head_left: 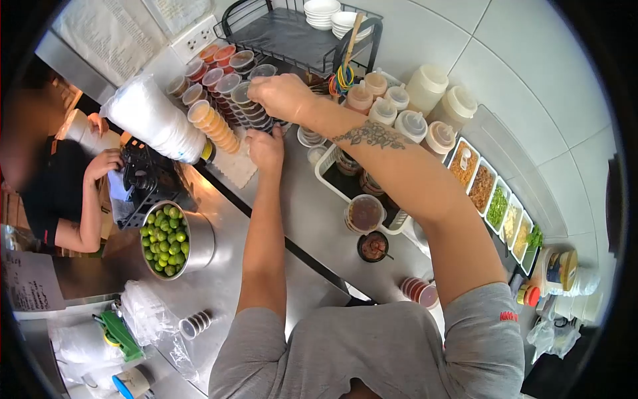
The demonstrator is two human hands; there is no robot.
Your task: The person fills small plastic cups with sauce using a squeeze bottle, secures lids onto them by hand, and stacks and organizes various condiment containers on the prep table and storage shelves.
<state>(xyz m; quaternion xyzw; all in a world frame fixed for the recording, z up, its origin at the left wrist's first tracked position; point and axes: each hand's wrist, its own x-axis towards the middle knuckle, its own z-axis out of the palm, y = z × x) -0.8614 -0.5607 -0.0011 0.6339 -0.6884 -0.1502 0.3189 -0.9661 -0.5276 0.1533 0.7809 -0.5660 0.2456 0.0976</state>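
Both my hands are at the stacks of small lidded sauce cups at the back of the steel counter. My right hand, on the tattooed arm, is bent over the top of a stack of dark-filled cups, its fingers curled at the upper lid. Lower down, my left hand rests against the base of the same stacks, its fingers pinched near the bottom cups. To the left of that hand leans a stack of orange-filled cups. What the fingertips hold is partly hidden.
A pot of green limes stands at left, near a black crate and another person. A white basket, a dark sauce bowl, sauce bottles and topping trays are at right.
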